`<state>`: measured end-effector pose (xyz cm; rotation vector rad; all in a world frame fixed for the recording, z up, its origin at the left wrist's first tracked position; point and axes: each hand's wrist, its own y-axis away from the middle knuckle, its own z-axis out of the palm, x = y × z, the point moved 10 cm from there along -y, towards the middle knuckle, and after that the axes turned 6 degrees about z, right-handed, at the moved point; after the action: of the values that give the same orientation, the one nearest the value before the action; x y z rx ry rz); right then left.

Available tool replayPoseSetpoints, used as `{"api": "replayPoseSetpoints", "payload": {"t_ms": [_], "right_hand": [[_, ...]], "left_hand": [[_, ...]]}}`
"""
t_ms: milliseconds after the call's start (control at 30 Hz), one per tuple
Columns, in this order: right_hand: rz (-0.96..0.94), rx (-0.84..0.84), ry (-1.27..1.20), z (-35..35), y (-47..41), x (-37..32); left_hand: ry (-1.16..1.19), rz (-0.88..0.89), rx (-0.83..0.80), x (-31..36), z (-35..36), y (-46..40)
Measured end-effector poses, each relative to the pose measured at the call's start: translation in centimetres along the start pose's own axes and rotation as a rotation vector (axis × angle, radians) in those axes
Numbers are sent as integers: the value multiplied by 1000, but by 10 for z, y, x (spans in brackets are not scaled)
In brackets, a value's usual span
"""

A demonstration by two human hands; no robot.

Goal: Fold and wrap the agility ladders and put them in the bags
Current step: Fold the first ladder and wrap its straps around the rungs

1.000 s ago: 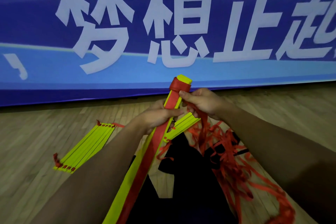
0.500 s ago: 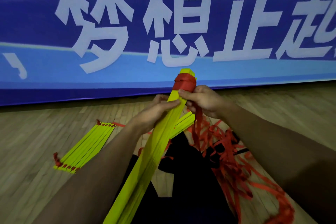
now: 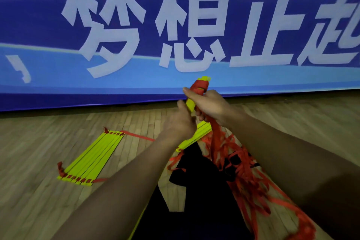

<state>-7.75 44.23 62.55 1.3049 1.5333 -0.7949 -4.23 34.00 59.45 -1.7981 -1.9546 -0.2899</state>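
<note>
A bundle of yellow ladder rungs stands tilted in front of me, its top end wound with red strap. My left hand grips the bundle below the wrap. My right hand holds the bundle just under the red winding and pinches the red strap that hangs down from it. Loose red strap lies tangled on the floor at the right. A black bag lies between my forearms. A second folded ladder, yellow rungs with red ends, lies flat on the floor at the left.
A blue banner with large white characters covers the wall straight ahead, down to the floor. The floor is wooden strips. More yellow rungs show behind my left hand.
The bundle has turned and risen, its lower length now hidden behind my left forearm. My right hand has moved over the top of the bundle, carrying the red strap round it.
</note>
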Motion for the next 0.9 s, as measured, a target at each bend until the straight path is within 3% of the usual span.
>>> {"api": "replayPoseSetpoints", "payload": {"t_ms": [100, 167, 267, 333, 433, 600, 733, 900], "right_hand": [[46, 131, 35, -13, -4, 12], [30, 89, 18, -13, -4, 17], [-34, -119, -73, -7, 0, 14], [-55, -292, -181, 4, 6, 9], [-62, -362, -211, 11, 11, 2], [3, -138, -305, -3, -1, 13], [56, -93, -274, 4, -4, 17], [60, -77, 53, 5, 1, 3]], "left_hand": [[-246, 92, -71, 23, 13, 13], [-174, 121, -103, 20, 3, 10], [509, 15, -169, -2, -16, 5], [949, -68, -413, -3, 5, 20], [1220, -121, -657, 8, 26, 44], [1208, -136, -588, 8, 30, 34], [1092, -221, -503, -7, 27, 29], [678, -129, -26, -28, -2, -5]]}}
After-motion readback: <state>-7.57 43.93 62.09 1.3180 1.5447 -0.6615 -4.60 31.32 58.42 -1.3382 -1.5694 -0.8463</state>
